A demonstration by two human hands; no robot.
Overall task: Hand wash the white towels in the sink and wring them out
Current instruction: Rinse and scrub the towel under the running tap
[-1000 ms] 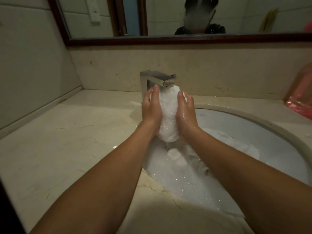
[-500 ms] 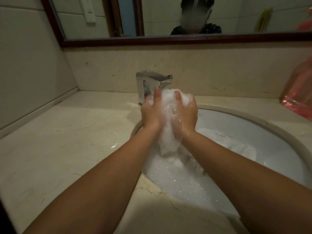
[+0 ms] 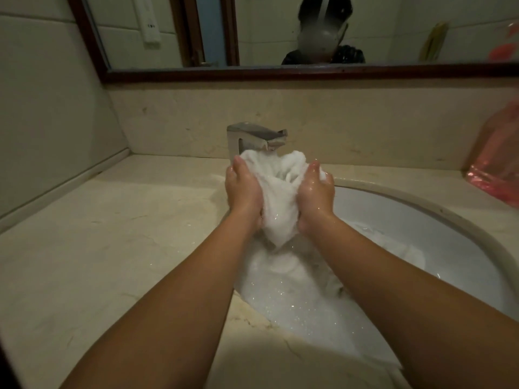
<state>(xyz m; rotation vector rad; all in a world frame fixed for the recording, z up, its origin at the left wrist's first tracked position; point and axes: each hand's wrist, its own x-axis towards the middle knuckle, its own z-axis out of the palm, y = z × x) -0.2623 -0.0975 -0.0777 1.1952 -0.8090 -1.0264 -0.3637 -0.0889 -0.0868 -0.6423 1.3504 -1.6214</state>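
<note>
A wet white towel (image 3: 278, 192) is bunched up between my two hands, just under the spout of the chrome faucet (image 3: 252, 137). My left hand (image 3: 243, 189) grips its left side and my right hand (image 3: 316, 192) grips its right side, fingers curled into the cloth. The towel's lower end hangs down toward the sink (image 3: 421, 220). More white towel cloth (image 3: 393, 245) lies in the soapy, foamy water (image 3: 295, 299) of the basin.
The beige marble counter (image 3: 112, 262) surrounds the oval sink. A pink plastic bag (image 3: 497, 164) stands at the far right on the counter. A wood-framed mirror (image 3: 280, 73) hangs on the wall above the backsplash. A tiled wall closes off the left side.
My hands have drawn slightly apart and the towel has spread wider between them, after being pressed and rubbed tightly together half a second ago.
</note>
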